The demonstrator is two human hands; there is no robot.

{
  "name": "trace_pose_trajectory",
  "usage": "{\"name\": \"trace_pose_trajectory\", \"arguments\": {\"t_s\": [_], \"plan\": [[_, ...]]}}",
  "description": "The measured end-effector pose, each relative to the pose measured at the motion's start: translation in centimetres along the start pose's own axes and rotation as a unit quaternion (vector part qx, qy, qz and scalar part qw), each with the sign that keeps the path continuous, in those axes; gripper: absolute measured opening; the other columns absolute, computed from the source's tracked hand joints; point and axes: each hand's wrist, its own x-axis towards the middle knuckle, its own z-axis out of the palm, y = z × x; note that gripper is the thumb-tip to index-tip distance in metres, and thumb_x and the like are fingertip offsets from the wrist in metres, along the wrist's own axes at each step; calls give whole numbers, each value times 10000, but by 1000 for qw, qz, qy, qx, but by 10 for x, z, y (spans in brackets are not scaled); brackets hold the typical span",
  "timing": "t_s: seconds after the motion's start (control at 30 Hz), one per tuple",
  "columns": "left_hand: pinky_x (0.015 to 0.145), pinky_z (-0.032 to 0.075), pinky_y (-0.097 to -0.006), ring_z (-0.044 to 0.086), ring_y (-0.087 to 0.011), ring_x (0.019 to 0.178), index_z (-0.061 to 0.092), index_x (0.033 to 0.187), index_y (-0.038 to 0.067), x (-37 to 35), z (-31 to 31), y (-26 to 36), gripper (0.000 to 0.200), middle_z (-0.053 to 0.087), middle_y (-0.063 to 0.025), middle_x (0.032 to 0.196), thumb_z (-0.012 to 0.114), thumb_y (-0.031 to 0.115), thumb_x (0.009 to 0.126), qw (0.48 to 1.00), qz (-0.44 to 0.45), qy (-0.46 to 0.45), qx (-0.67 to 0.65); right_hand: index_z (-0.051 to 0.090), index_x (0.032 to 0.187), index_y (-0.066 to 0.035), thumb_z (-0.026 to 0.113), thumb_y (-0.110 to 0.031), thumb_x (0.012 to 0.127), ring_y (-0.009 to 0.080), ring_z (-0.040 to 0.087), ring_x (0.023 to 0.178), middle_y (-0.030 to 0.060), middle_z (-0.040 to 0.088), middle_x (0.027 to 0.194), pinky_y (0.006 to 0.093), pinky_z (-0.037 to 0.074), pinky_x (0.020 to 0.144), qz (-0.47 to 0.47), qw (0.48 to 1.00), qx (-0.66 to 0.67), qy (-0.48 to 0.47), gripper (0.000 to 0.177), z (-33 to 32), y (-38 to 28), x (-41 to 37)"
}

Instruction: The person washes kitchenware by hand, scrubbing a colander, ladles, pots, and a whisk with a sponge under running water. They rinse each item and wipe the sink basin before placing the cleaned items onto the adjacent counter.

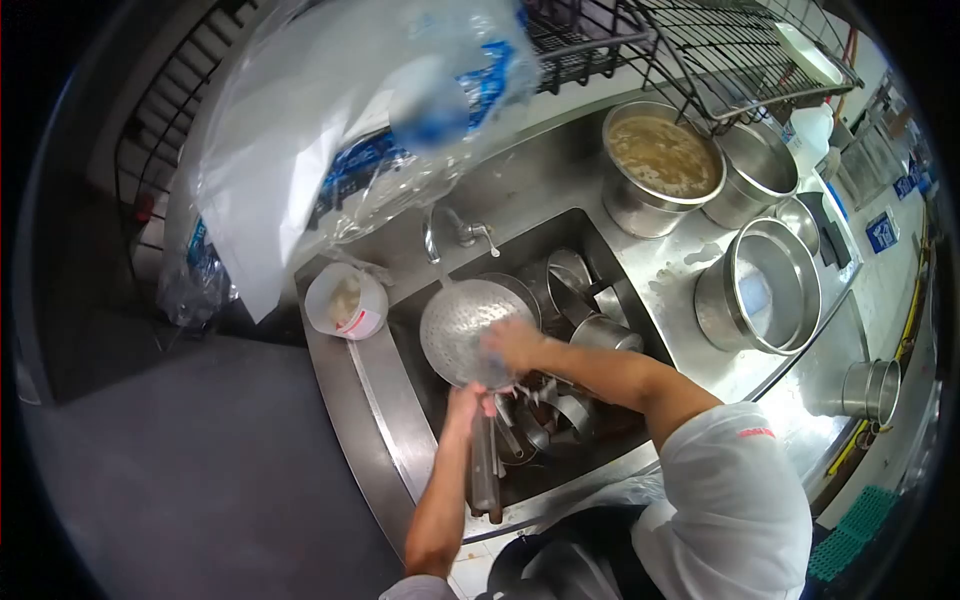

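A round metal pan with a dimpled, wet surface is held tilted over the sink, beneath the faucet. My left hand is closed on its near edge, where a long handle runs down toward me. My right hand lies against the right side of the pan's surface. It is smeared by motion, so its fingers and anything under them do not show clearly. Below and to the right, several metal pots and utensils fill the sink.
A white tub stands left of the sink. On the right counter are a pot of cloudy brown liquid, a large steel pot and other pots. Plastic-wrapped packages hang over the upper left, beside wire racks.
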Motion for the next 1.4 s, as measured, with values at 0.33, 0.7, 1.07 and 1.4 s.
{"name": "trace_pose_trajectory", "arguments": {"t_s": [0.33,0.7,1.07,1.4], "plan": [[418,433,-290,470,-135,489,460,1203,-68,-21,10,7,340,681,-257,876,473,57,887,997,59,-44,22,599,1135,-128,684,-171,752,376,467,1110,154,488,1192,476,415,950,76,969,220,81,395,-11,12,9],[1034,429,-452,571,-316,1179,209,1527,78,-17,44,8,782,495,-187,1384,643,300,917,966,150,195,-79,584,1212,-32,713,48,787,245,660,979,113,667,1099,388,547,850,153,300,858,388,451,-67,-59,-16],[1016,477,-478,590,-294,1179,514,1322,11,32,19,32,381,620,-151,1252,575,136,967,944,212,-112,-227,685,1129,-33,653,-452,890,354,597,1035,195,638,1070,442,468,901,369,788,386,306,484,-76,-46,-90],[990,493,-431,601,-254,1146,527,1308,-3,-45,47,37,468,625,-126,1221,625,-63,854,937,292,-71,-180,683,1116,-60,542,-380,881,372,661,967,197,665,1146,509,538,862,280,757,572,148,421,-66,65,55]]}}
